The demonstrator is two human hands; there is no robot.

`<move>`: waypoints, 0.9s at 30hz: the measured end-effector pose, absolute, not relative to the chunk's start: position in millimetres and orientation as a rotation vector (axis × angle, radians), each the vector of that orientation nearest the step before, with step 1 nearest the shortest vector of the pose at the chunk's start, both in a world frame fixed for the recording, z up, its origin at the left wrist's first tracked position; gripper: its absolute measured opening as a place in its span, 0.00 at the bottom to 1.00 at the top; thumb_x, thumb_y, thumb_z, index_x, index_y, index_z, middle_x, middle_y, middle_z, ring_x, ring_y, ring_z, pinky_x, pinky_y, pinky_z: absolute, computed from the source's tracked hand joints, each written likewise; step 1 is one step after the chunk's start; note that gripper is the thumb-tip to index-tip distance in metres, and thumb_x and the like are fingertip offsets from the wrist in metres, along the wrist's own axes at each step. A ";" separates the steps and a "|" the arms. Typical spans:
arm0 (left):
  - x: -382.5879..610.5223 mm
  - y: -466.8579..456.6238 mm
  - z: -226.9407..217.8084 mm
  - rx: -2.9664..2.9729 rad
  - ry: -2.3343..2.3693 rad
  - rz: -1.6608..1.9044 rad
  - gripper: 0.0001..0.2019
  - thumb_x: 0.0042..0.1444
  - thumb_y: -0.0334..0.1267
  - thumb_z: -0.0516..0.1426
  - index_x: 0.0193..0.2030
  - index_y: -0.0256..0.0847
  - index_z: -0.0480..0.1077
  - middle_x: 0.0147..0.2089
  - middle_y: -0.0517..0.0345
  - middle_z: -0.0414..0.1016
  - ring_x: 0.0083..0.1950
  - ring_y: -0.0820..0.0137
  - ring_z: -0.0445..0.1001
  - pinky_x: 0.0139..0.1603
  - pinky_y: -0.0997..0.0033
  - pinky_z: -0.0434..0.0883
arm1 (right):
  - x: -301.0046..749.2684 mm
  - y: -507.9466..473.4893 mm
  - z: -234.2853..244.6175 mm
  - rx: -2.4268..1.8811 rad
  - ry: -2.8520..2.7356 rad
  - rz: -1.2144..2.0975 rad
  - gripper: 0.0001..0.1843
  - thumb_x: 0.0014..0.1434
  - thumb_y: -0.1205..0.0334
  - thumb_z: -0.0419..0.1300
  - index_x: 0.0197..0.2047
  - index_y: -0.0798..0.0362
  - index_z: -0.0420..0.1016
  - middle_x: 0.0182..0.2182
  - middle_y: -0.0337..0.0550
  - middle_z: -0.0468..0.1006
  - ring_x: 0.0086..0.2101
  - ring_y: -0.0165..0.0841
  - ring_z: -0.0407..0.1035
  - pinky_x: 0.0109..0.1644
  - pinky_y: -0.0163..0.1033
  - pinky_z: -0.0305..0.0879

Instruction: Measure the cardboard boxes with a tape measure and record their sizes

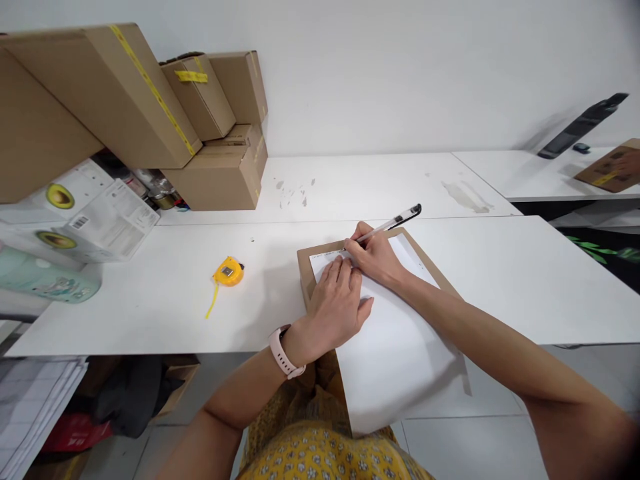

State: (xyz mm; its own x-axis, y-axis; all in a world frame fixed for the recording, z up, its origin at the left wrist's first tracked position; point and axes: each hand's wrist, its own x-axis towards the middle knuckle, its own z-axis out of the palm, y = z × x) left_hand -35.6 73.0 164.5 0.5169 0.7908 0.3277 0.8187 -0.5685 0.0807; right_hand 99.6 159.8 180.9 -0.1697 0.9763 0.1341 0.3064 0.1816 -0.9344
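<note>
A sheet of white paper (pixel 395 353) lies over a cardboard box (pixel 306 267), its lower part hanging past the table's front edge. Small handwriting runs along the paper's top edge. In my right hand (pixel 373 253) is a pen (pixel 395 221) with a clear barrel and black end, its tip at the written line. My left hand (pixel 340 300) lies flat on the paper with fingers stretched out, just left of the pen. To the left on the table is a yellow tape measure (pixel 229 271), a short piece of its blade pulled out.
Cardboard boxes (pixel 220 177) are stacked at the back left, beside white cartons with avocado pictures (pixel 105 220) and a mint green bottle (pixel 45 277). Far right, a black bottle (pixel 580 127) stands near another box (pixel 610 167) with a hand on it.
</note>
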 end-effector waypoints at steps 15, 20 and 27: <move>-35.4 72.8 164.6 -2.669 -1.424 -0.506 0.28 0.70 0.48 0.52 0.64 0.21 0.64 0.67 0.25 0.68 0.72 0.43 0.64 0.71 0.46 0.64 | 100.4 161.3 179.2 -1.251 -1.629 0.979 0.11 0.56 0.64 0.60 0.27 0.48 0.60 0.20 0.30 0.60 0.23 0.28 0.56 0.27 0.38 0.53; -36.3 72.9 164.5 -2.672 -1.426 -0.517 0.27 0.71 0.48 0.51 0.63 0.23 0.64 0.68 0.26 0.68 0.73 0.44 0.64 0.71 0.46 0.64 | 100.7 161.7 178.1 -1.248 -1.627 0.959 0.10 0.56 0.64 0.59 0.27 0.48 0.60 0.21 0.30 0.60 0.23 0.28 0.56 0.27 0.38 0.52; -36.1 72.6 163.2 -2.650 -1.432 -0.520 0.26 0.70 0.48 0.51 0.63 0.24 0.65 0.68 0.28 0.68 0.73 0.45 0.64 0.71 0.47 0.64 | 100.7 161.8 179.8 -1.277 -1.625 0.926 0.10 0.55 0.64 0.59 0.27 0.48 0.60 0.20 0.30 0.60 0.24 0.28 0.56 0.28 0.38 0.52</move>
State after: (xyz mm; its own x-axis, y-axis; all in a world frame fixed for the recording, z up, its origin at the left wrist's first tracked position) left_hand -36.1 72.6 163.2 0.5040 0.7963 0.3344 0.8253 -0.5582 0.0853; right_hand 100.7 161.8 179.8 -0.1183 0.9777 0.1734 0.3487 0.2044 -0.9147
